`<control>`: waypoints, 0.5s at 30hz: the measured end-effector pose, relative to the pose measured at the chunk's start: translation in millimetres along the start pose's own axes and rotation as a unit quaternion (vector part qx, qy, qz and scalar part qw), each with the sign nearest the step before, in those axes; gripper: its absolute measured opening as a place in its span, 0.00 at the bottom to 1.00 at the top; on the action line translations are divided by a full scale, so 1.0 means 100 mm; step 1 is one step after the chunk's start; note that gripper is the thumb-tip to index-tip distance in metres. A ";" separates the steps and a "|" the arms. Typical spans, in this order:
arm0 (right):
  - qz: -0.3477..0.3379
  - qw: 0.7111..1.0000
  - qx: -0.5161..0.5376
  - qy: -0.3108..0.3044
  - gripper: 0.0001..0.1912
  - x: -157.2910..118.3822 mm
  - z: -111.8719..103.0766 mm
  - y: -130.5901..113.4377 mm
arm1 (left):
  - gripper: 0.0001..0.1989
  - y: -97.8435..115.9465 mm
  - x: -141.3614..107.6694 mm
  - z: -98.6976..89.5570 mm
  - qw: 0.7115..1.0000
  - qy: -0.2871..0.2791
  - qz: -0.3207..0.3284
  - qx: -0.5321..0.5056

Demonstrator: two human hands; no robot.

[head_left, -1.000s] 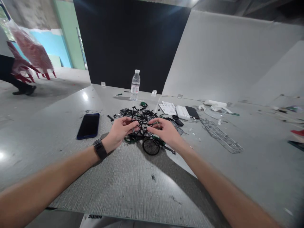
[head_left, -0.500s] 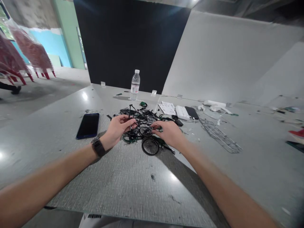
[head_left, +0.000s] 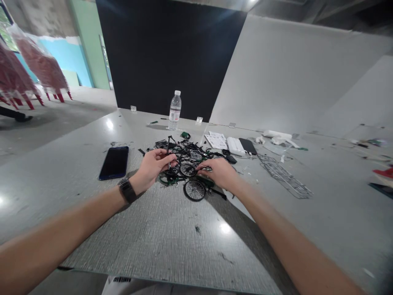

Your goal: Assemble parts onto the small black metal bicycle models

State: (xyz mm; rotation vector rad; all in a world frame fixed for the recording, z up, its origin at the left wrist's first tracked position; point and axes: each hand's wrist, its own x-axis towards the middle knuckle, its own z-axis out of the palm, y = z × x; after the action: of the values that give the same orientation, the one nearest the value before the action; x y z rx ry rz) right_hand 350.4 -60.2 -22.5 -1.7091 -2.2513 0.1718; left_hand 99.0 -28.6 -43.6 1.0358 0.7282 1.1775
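Observation:
Between the thumb and fingers of my left hand point(head_left: 153, 166) is a small black model bicycle frame point(head_left: 169, 145), a thin part of it standing upright above the fingertips. My right hand point(head_left: 219, 171) is closed in a pinch at the right side of a small spoked wheel point(head_left: 188, 169); what lies between its fingertips is too small to make out. Another spoked wheel point(head_left: 194, 190) lies nearer to me, beside dark green and black parts. A pile of black model parts point(head_left: 196, 146) spreads behind both hands, partly hidden by them.
A phone point(head_left: 114, 163) lies left of my left hand. Behind the pile stands a water bottle point(head_left: 175, 110). Printed sheets point(head_left: 216, 140), a white power bank point(head_left: 236, 146) and a grey parts sprue point(head_left: 284, 176) lie to the right. A black panel point(head_left: 168, 53) rises behind the table.
My right hand has shifted very slightly, with its fingertips drawn closer together beside the small wheel. My left hand keeps its hold on the frame. A person's foot at far left has moved right.

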 end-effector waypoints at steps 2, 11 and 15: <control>0.005 1.000 -0.001 0.007 0.08 -0.01 -0.02 -0.02 | 0.10 0.01 -0.01 0.01 1.000 0.006 -0.006 -0.001; 0.003 1.000 -0.004 0.023 0.12 -0.03 -0.09 -0.08 | 0.09 0.03 -0.02 0.03 1.000 0.013 -0.016 0.012; 0.002 0.999 0.005 0.035 0.14 -0.02 -0.03 -0.07 | 0.10 0.01 -0.01 0.01 1.000 0.001 -0.010 0.012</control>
State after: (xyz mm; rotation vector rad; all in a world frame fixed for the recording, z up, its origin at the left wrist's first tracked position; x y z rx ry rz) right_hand 345.7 -64.6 -18.4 -1.6876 -2.1939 0.1217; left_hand 99.1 -29.4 -42.6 1.0441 0.7544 1.1561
